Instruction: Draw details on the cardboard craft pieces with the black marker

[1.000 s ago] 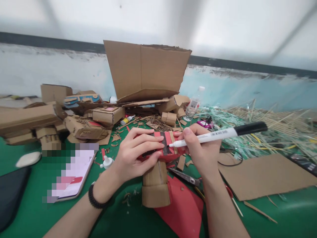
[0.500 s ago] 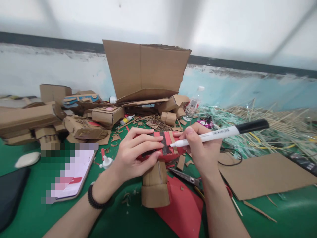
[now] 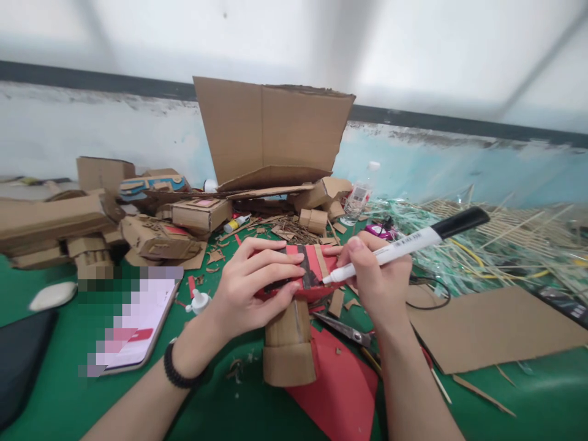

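In front of me is a cardboard model with a brown cardboard lower part and a red top that bears black stripes and a tan strip. My left hand lies over the left side of the red top, its fingers closed round it. A white marker with a black cap on its rear end is pinched in my right hand. The marker's tip is at the red surface, near the black stripe and the tan strip. My right hand's far fingers rest by the model's right side.
Scissors and red paper lie beside the model. Leftward are a phone, a glue bottle and cardboard models. A cardboard sheet lies right; a plastic bottle and bamboo sticks are behind.
The marker's tip has moved slightly right and down, from the black stripe toward the tan strip, and the marker's rear end has shifted left. My left hand keeps its place on the model.
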The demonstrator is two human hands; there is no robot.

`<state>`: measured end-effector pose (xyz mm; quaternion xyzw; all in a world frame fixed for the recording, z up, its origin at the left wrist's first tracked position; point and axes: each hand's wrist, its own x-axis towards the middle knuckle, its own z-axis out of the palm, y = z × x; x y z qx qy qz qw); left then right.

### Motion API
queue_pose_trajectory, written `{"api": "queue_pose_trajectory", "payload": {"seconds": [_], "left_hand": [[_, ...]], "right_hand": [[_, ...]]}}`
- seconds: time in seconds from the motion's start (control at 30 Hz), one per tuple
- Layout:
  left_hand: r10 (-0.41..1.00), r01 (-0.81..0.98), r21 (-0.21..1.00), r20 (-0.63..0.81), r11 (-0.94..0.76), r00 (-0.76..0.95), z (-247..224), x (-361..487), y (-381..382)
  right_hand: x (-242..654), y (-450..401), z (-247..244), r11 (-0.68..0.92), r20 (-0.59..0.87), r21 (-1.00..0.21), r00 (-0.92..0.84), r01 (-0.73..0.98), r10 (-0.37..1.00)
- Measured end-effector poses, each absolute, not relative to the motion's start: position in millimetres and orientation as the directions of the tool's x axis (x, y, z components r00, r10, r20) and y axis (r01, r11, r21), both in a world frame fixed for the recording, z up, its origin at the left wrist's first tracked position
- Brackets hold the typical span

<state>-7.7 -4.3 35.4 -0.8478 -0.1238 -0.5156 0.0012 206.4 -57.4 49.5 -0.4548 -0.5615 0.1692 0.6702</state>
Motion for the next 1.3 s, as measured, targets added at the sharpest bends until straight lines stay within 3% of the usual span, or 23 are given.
{"api": "queue_pose_trajectory", "payload": {"seconds": [1.3], "left_hand": [[0.201,0.198,0.125,0.878,-0.972,0.435,34.5,-7.5,-4.1]], "right_hand": [[206.3,-53.2,47.1,0.567,0.629,-0.777,0.323,0.273,0.707]]}}
